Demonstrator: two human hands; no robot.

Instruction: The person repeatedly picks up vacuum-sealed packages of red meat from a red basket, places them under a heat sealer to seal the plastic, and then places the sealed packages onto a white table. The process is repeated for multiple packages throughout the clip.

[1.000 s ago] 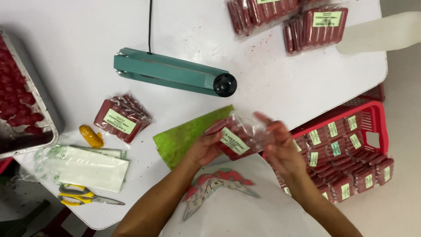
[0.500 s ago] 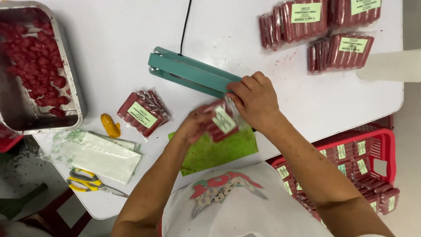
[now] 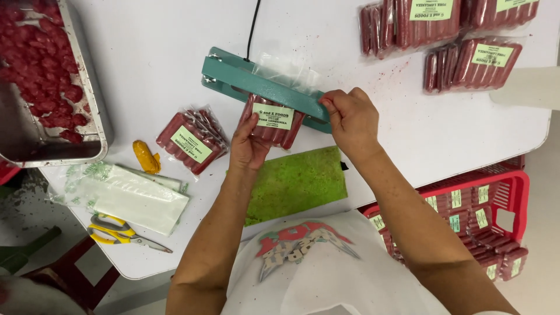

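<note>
white table (image 3: 146, 70): sausage pack (image 3: 271, 122) under teal sealer (image 3: 262, 87), scissors (image 3: 125, 233) aside

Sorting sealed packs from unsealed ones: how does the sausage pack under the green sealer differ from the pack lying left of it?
The pack in the sealer has its open plastic end under the teal sealer bar; the loose pack lies free on the white table. The first is steadied by the left hand while the right hand presses the bar; no hand touches the second. Both hold red sausages behind a pale green label.
</note>
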